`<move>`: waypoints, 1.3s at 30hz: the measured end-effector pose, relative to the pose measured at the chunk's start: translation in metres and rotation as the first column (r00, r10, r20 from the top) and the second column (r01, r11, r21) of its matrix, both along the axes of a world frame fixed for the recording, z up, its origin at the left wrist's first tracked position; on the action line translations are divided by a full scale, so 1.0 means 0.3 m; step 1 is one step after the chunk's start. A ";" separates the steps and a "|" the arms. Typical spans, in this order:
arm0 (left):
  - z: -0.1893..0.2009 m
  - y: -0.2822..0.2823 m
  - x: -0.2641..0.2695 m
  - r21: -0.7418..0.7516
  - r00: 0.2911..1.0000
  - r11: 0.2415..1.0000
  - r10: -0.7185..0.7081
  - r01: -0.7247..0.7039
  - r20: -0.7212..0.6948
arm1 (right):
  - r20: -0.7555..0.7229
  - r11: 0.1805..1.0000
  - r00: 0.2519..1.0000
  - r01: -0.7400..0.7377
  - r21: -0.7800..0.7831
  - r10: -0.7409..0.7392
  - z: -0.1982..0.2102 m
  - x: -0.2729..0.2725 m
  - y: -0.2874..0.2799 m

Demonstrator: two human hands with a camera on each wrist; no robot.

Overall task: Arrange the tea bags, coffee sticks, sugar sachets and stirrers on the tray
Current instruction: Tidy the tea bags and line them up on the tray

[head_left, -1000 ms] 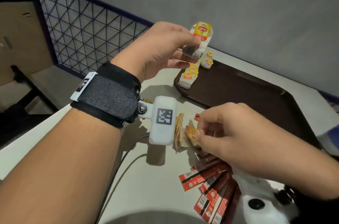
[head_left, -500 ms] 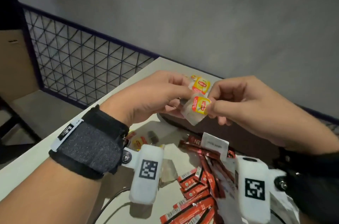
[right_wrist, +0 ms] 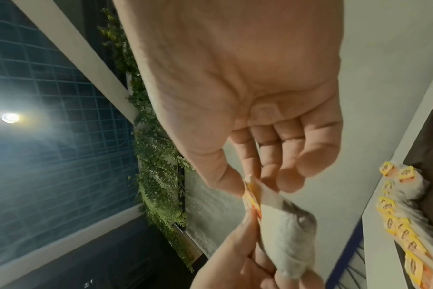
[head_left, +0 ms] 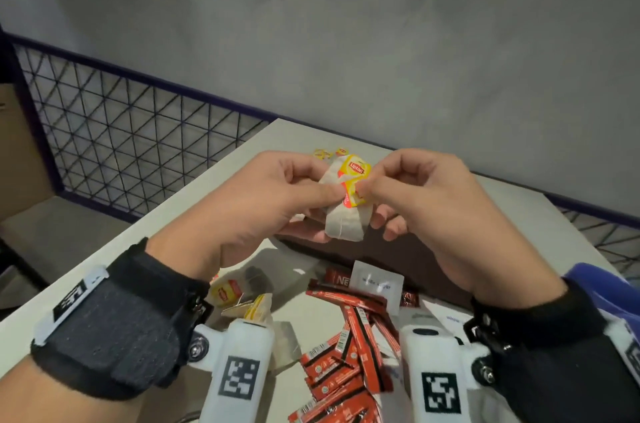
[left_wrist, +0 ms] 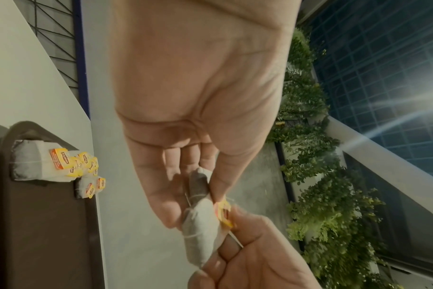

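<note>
Both hands are raised over the near edge of the dark brown tray [head_left: 420, 259]. My left hand [head_left: 325, 211] pinches two tea bags [head_left: 346, 221] stacked together, their yellow tags on top. My right hand [head_left: 367, 187] pinches the front bag's yellow tag [head_left: 353, 200]. In the left wrist view the left hand [left_wrist: 198, 201] has thumb and fingers round the grey bag [left_wrist: 200, 230]. In the right wrist view the right hand [right_wrist: 251, 185] nips the tag. Several tea bags [left_wrist: 37, 164] lie in a row at the tray's [left_wrist: 37, 234] far corner. Stirrers are not visible.
Red coffee sticks [head_left: 349, 336] lie heaped on the white table under my wrists, with a white sugar sachet [head_left: 375, 284] and loose tea bags [head_left: 239, 294] beside them. A wire mesh fence [head_left: 121, 131] runs along the left table edge. A grey wall stands behind.
My right hand lifted a tea bag from the table and brought it against the one in my left hand. Both hands now hold the bags together, and the view has tilted up.
</note>
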State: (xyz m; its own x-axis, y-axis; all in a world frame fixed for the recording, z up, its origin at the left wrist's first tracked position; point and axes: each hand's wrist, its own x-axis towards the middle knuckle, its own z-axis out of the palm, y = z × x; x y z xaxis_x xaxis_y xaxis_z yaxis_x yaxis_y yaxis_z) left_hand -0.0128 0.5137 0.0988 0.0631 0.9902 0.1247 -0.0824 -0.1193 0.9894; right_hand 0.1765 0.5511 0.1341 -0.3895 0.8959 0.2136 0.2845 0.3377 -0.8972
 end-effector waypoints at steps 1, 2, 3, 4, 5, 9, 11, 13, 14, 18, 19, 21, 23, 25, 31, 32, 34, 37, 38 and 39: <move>0.001 0.001 0.005 0.001 1.000 1.000 0.017 -0.017 0.012 | -0.033 1.000 0.999 -0.007 0.007 0.007 0.000 0.001 -0.004; 0.000 0.001 0.010 0.002 0.999 0.999 0.033 -0.033 0.028 | -0.061 1.000 0.998 -0.007 0.021 0.008 -0.001 0.002 -0.006; 0.001 0.001 0.015 -0.003 0.998 0.999 0.050 -0.050 0.047 | -0.085 0.999 0.996 0.004 0.040 -0.001 -0.002 0.003 -0.006; 0.001 0.001 0.018 -0.013 0.995 0.998 0.067 -0.066 0.069 | -0.107 0.998 0.994 0.021 0.063 -0.014 -0.003 0.003 -0.007; 0.003 -0.001 0.019 -0.026 0.993 0.997 0.081 -0.079 0.091 | -0.121 0.995 0.992 0.038 0.089 -0.027 -0.004 0.003 -0.006; 0.010 -0.003 0.015 -0.066 0.984 0.990 0.129 -0.121 0.127 | -0.073 0.978 0.996 0.059 0.199 -0.045 -0.002 0.001 -0.011; 0.013 -0.003 0.013 -0.069 0.983 0.989 0.140 -0.133 0.121 | -0.052 0.975 0.998 0.032 0.218 -0.021 0.002 0.001 -0.016; 0.014 -0.003 0.013 -0.069 0.983 0.989 0.140 -0.133 0.121 | -0.050 0.975 0.999 0.022 0.221 -0.011 0.004 0.003 -0.017; 0.015 -0.003 0.014 -0.068 0.983 0.989 0.140 -0.132 0.118 | -0.047 0.974 0.999 0.018 0.224 -0.008 0.005 0.003 -0.016; 0.017 -0.007 0.016 -0.052 0.986 0.991 0.128 -0.123 0.104 | -0.005 0.968 1.000 0.004 0.250 -0.003 0.003 0.001 -0.015; 0.019 -0.009 0.017 -0.039 0.988 0.992 0.121 -0.118 0.096 | 0.005 0.964 1.000 0.011 0.264 -0.013 0.002 0.001 -0.016; 0.023 -0.012 0.020 -0.003 0.991 0.994 0.106 -0.106 0.082 | 0.014 0.956 0.999 0.025 0.294 -0.030 -0.001 0.004 -0.018; 0.024 -0.014 0.021 0.037 0.991 0.993 0.111 -0.114 0.069 | 0.028 0.948 0.998 0.036 0.316 -0.047 -0.002 0.004 -0.021; 0.024 -0.014 0.019 0.059 0.990 0.989 0.129 -0.132 0.059 | 0.030 0.942 0.998 0.049 0.332 -0.063 0.001 0.003 -0.025; 0.021 -0.015 0.010 0.052 0.995 0.994 0.098 -0.099 0.028 | -0.018 0.943 0.999 0.033 0.332 -0.029 0.006 0.003 -0.029; 0.021 -0.015 0.009 0.049 0.995 0.994 0.092 -0.093 0.027 | -0.020 0.944 1.000 0.026 0.328 -0.020 0.007 0.005 -0.028; 0.020 -0.014 0.006 0.043 0.996 0.995 0.083 -0.084 0.023 | -0.023 0.947 1.000 0.016 0.321 -0.009 0.008 0.007 -0.027; 0.016 -0.011 0.001 0.035 0.996 0.995 0.088 -0.089 0.021 | -0.021 0.950 1.000 0.000 0.311 0.007 0.009 0.006 -0.029; 0.015 -0.010 0.001 0.034 0.996 0.995 0.090 -0.091 0.021 | -0.018 0.952 1.000 -0.009 0.305 0.015 0.010 0.004 -0.032; 0.015 -0.010 0.002 0.032 0.996 0.995 0.089 -0.090 0.023 | -0.017 0.955 1.000 -0.020 0.296 0.027 0.010 0.002 -0.034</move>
State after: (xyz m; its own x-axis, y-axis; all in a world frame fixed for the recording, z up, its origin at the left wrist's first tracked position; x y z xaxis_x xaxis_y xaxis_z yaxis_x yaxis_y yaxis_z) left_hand -0.0122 0.5106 0.1033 -0.0289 0.9870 0.1580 -0.0908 -0.1600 0.9829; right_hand 0.1770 0.5410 0.1372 -0.4025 0.7820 0.4759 0.2561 0.5953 -0.7616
